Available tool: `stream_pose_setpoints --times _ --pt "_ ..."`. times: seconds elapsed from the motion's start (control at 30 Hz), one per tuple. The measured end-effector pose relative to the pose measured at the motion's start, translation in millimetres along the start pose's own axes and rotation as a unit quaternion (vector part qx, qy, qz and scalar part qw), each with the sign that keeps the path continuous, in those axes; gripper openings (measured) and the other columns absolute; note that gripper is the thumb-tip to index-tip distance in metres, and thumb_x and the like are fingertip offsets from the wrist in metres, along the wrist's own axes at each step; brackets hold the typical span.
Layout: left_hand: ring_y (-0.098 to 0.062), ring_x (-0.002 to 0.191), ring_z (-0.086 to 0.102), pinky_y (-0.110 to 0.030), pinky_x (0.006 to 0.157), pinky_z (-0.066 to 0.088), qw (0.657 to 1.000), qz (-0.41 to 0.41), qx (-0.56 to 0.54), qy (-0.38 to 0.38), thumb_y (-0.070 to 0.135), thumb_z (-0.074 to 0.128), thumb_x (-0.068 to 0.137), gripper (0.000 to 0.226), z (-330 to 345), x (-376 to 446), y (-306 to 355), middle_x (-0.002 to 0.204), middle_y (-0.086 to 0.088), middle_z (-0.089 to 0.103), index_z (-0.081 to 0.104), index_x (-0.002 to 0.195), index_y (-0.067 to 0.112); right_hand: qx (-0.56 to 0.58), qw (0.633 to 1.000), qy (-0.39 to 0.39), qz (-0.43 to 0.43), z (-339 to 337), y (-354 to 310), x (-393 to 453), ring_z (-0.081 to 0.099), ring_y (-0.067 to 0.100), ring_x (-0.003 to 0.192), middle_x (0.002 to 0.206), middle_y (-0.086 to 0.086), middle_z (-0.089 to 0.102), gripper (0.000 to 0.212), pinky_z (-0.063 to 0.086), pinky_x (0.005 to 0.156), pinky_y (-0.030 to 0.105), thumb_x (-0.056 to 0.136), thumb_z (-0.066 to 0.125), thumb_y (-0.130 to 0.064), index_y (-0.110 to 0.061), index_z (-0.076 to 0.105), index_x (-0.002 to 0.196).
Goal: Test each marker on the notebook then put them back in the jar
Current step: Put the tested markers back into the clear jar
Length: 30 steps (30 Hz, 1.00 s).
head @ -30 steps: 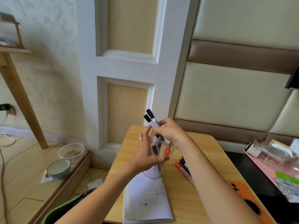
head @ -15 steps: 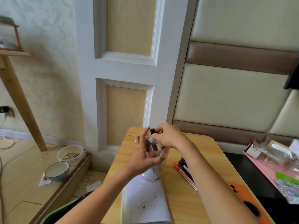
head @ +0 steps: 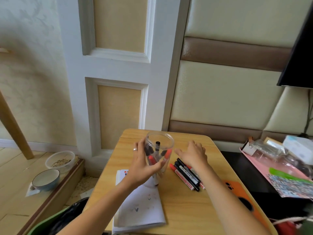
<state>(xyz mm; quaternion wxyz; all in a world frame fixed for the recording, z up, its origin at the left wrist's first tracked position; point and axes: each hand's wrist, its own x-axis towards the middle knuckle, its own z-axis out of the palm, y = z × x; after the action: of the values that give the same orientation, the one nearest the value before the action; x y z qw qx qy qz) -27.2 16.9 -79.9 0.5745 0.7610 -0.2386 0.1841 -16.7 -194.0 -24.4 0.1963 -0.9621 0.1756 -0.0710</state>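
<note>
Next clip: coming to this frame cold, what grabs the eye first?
The clear plastic jar at the middle of the wooden table, gripped by the left hand, with red and black markers inside. Just right of it, the open right hand hovers over a bundle of loose markers lying on the table. The white notebook lies nearer the camera.

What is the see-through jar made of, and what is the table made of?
The jar looks like clear, shiny plastic, maybe glass: you can see the markers right through its wall. The table looks like smooth, light wood, or a wood-look coating: grain lines run along its top.
</note>
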Motion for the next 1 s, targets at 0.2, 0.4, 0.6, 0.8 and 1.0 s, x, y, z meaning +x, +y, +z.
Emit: stream_pose_setpoints --times 0.2,0.4,0.6,0.8,1.0 --pt "-0.002 0.125 0.046 -0.009 0.098 0.044 1.0 0.01 0.002 -0.014 0.056 0.082 0.07 0.104 14 3 0 0.129 0.01 0.035 0.024 0.154 0.038 -0.092 0.981 -0.14 0.094 44 48 -2 -0.006 0.043 0.157 0.169 0.024 -0.004 0.152 0.001 0.124 0.063 0.057 0.043 -0.106 -0.014 -0.016 0.162" --pt "0.005 0.124 0.043 -0.005 0.096 0.042 1.0 0.015 0.01 -0.018 0.057 0.08 0.069 0.104 14 5 -2 0.13 0.005 0.036 0.024 0.155 0.035 -0.098 0.987 -0.096 0.088 57 48 -2 0.027 0.034 0.145 0.156 0.015 0.029 0.122 0.026 0.114 0.047 0.072 0.057 -0.091 -0.014 0.019 0.158" --pt "0.0 0.124 0.046 -0.007 0.092 0.046 1.0 0.011 0.007 -0.019 0.058 0.079 0.07 0.105 14 4 -4 0.13 0.009 0.033 0.022 0.155 0.035 -0.07 0.988 -0.09 0.1 58 31 0 0.031 0.032 0.138 0.147 0.013 0.034 0.092 0.035 0.107 0.043 0.08 0.068 -0.066 -0.017 0.03 0.148" --pt "-0.011 0.125 0.05 -0.017 0.097 0.05 1.0 0.015 0.002 -0.016 0.055 0.081 0.071 0.104 11 3 -7 0.131 0.007 0.035 0.023 0.155 0.035 -0.019 0.988 -0.094 0.121 66 11 1 0.046 0.031 0.129 0.139 0.013 0.048 0.087 0.05 0.092 0.039 0.079 0.076 -0.051 -0.014 0.03 0.142" --pt "-0.003 0.127 0.042 -0.011 0.098 0.045 1.0 0.01 0.008 -0.008 0.056 0.079 0.07 0.102 6 0 -5 0.13 0.001 0.04 0.027 0.154 0.032 -0.045 0.99 -0.078 0.106 65 -4 -4 0.065 0.029 0.115 0.129 0.01 0.063 0.064 0.053 0.074 0.035 0.09 0.076 -0.03 -0.009 0.038 0.137"
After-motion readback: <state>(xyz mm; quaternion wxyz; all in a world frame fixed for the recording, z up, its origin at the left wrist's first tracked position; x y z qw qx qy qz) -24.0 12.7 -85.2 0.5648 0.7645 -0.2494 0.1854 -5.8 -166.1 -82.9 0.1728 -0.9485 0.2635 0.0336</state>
